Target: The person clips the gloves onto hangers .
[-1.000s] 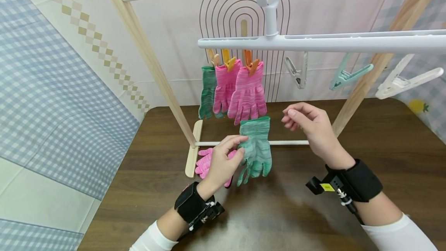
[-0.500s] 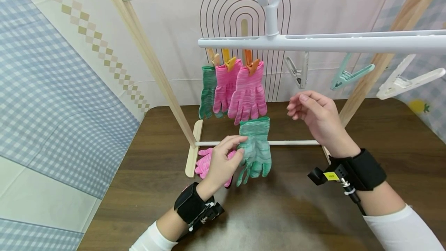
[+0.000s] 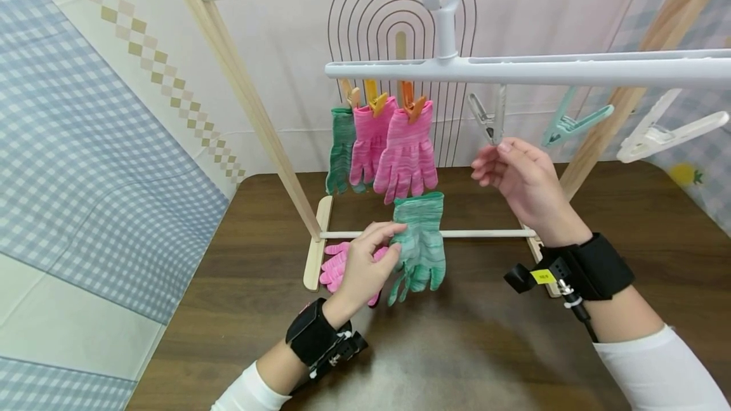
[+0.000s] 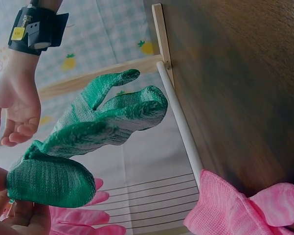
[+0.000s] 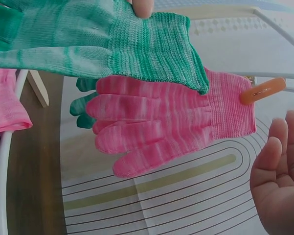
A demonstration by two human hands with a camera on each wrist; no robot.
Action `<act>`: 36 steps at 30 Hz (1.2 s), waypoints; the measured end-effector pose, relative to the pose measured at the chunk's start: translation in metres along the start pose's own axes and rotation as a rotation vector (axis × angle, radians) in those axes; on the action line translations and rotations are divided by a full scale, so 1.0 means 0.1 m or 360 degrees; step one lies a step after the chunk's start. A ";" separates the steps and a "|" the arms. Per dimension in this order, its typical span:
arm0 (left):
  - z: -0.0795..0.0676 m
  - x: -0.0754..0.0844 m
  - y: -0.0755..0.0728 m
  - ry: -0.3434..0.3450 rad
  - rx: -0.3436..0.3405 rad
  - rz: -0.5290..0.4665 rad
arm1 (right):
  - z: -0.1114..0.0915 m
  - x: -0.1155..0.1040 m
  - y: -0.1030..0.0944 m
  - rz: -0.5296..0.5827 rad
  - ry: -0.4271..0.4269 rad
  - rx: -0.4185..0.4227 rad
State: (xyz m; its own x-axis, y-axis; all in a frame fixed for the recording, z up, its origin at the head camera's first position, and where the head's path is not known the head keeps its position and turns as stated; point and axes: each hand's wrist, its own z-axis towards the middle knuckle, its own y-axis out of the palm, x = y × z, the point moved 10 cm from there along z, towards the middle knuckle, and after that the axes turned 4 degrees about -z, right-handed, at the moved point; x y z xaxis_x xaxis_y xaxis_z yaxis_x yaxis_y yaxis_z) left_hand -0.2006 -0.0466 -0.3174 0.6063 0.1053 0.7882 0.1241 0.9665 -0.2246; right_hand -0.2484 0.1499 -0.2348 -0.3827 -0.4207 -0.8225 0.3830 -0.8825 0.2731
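My left hand pinches a green glove by its edge, and the glove hangs with its fingers down. In the left wrist view the green glove spreads out from those fingertips. My right hand is raised just under a grey clothespin. Its thumb tip overlaps the clip's lower end in the head view; whether they touch I cannot tell. The right wrist view shows that hand with loosely bent fingers and nothing in them. Behind the held glove hangs a pink glove on an orange clothespin.
A white hanger bar hangs from a wooden rack. Another pink glove and a green glove are clipped at its left. Mint and white clothespins hang at right. A pink glove lies low behind my left hand.
My right hand has risen, shifting slightly right, from beside the green glove up to the grey clothespin. My left hand and the green glove have stayed nearly still.
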 end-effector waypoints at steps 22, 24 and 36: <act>0.01 -0.02 -0.01 -0.0010 -0.0010 0.0012 | 0.20 -0.07 0.11 0.0354 0.0020 -0.0223; 0.01 -0.01 -0.01 -0.0010 -0.0009 0.0013 | 0.21 -0.10 0.15 0.0407 0.0008 -0.0278; 0.02 -0.02 -0.03 0.0002 0.0007 0.0029 | 0.26 -0.19 0.29 0.0450 -0.0074 -0.0390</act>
State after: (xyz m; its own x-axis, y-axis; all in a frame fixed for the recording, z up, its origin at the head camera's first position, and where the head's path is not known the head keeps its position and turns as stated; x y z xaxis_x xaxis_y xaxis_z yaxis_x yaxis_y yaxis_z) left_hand -0.2035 -0.0491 -0.3174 0.6092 0.1226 0.7835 0.1097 0.9655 -0.2364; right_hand -0.2518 0.1269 -0.1977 -0.2687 -0.6544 -0.7068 0.6667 -0.6560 0.3539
